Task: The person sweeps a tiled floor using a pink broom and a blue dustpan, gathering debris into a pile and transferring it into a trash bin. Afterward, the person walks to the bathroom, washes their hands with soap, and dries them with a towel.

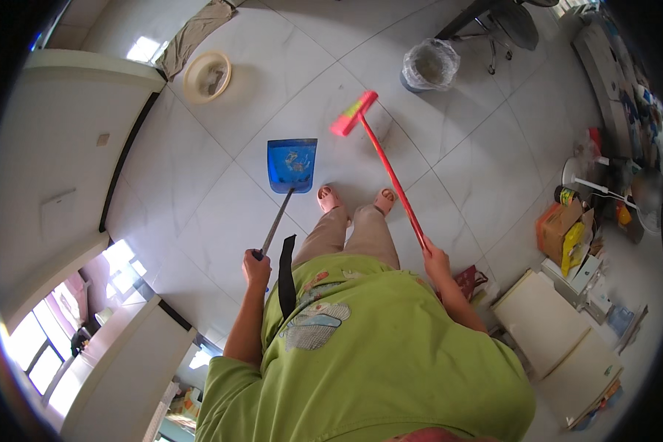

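My left hand (pixel 256 269) is closed around the upper end of a long-handled blue dustpan (pixel 276 163). Its pan is at floor level, left of my feet, with some debris or worn marks inside. In my right hand (pixel 436 261) is the red handle of a broom (pixel 389 163). The broom's pink and yellow-green head (pixel 354 114) looks blurred and is ahead of my feet, apart from the dustpan. A greyish smudge or shadow shows on the tiles (pixel 378 132) beside the broom head; I cannot tell which.
A cream plastic basin (pixel 186 83) and a lined waste bin (pixel 413 84) stand ahead. Beyond the bin is a wheeled chair (pixel 512 27). To the right are a cardboard box (pixel 552 229), a standing fan (pixel 599 185) and a two-door refrigerator (pixel 541 320). White walls (pixel 61 149) border the left.
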`<state>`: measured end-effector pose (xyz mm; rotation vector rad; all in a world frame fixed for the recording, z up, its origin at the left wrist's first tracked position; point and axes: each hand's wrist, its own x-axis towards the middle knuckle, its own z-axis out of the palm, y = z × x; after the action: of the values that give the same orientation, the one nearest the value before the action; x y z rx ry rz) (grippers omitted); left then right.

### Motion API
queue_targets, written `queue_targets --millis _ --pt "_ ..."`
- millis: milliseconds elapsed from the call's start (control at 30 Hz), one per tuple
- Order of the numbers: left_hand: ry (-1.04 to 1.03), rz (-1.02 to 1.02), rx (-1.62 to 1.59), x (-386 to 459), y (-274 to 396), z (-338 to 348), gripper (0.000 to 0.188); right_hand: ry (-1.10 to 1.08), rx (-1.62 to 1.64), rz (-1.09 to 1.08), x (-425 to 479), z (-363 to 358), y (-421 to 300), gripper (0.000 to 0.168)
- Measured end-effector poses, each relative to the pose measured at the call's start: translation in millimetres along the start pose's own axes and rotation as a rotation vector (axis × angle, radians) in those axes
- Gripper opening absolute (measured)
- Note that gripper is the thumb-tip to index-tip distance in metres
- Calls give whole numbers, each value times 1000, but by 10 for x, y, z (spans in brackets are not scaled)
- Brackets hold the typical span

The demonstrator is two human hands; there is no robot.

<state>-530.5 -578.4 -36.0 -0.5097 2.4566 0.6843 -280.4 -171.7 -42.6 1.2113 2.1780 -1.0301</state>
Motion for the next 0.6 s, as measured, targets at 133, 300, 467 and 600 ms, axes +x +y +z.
queue_targets --millis 133,300,467,600 --pt "4 78 62 -69 302 -32 20 65 -22 -38 1134 -13 -823 37" --pt "32 229 128 -61 344 37 16 -47 124 143 2457 -502 -2148 38" --pt "-35 123 110 -232 506 177 17 -158 153 155 2630 -604 -1976 39" --pt "-49 115 154 -180 552 393 18 -76 -39 -4 2088 7 -361 44"
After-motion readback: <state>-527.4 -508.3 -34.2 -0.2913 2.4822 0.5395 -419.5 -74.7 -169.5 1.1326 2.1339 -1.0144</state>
